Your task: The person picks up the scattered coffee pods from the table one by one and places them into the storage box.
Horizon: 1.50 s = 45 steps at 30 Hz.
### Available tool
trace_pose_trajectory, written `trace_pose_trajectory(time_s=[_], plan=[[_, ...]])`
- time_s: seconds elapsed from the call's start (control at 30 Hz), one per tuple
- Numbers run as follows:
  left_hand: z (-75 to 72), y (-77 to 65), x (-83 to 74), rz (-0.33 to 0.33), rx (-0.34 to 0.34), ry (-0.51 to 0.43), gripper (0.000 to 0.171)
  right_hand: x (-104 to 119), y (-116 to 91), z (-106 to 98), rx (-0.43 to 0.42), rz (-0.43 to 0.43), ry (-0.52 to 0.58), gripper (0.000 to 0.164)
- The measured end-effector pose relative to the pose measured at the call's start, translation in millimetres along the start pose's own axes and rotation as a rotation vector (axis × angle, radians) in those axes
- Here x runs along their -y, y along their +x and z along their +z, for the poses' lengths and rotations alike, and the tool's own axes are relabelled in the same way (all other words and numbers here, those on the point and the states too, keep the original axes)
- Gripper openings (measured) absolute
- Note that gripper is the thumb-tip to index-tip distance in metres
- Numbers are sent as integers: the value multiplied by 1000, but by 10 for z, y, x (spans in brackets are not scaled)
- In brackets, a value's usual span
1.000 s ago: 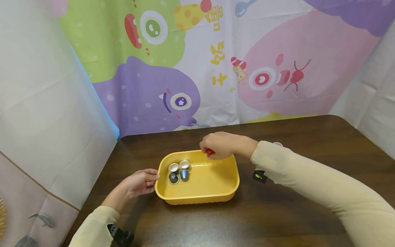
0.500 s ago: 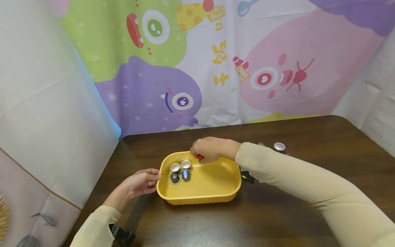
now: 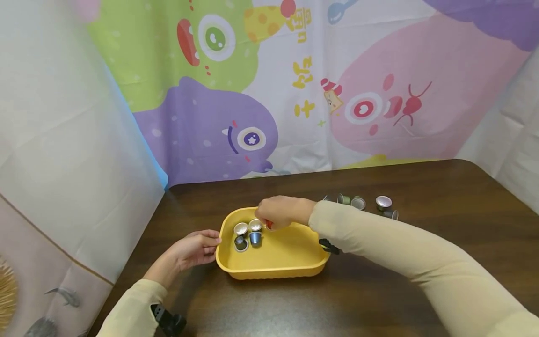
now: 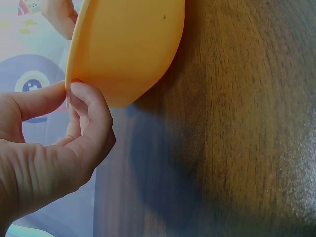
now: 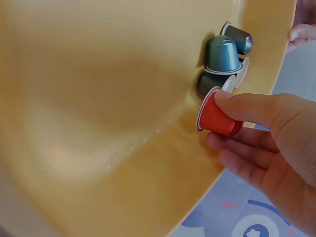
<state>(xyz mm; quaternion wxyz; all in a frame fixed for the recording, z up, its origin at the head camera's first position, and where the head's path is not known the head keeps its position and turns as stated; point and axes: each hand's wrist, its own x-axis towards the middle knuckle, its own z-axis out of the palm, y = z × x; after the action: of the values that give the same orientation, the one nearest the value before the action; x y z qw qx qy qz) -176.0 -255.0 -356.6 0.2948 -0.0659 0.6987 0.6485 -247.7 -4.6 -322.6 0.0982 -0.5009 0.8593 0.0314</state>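
Red and glossy, the capsule (image 5: 219, 116) is inside the yellow tray (image 3: 273, 269), close to the silver-lidded capsules (image 3: 241, 229); whether it touches them I cannot tell. It looks light, with a thin, stiff shell that could be slick and might dent under a hard squeeze. The tapered side, clear of the pale flange, seems the best place to take hold, and there the right hand (image 5: 279, 143) has it pinched between thumb and fingers. A blue capsule (image 3: 255, 239) sits nearby. The left hand (image 4: 64, 153) pinches the tray's rim at its left end. Beyond, more capsules (image 3: 384, 202) rest on the brown table (image 3: 269, 304).
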Motion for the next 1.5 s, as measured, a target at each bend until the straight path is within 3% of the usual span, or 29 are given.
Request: trace_pose_trajectory(time_s=[0.5, 1.1, 1.5], plan=[[13, 5, 22, 0, 8, -13, 17, 126, 150, 80, 45, 2, -145, 7], [17, 0, 1, -2, -4, -4, 19, 167, 171, 86, 85, 67, -223, 14], [-8, 11, 23, 10, 9, 0, 18, 168, 208, 90, 70, 54, -247, 16]])
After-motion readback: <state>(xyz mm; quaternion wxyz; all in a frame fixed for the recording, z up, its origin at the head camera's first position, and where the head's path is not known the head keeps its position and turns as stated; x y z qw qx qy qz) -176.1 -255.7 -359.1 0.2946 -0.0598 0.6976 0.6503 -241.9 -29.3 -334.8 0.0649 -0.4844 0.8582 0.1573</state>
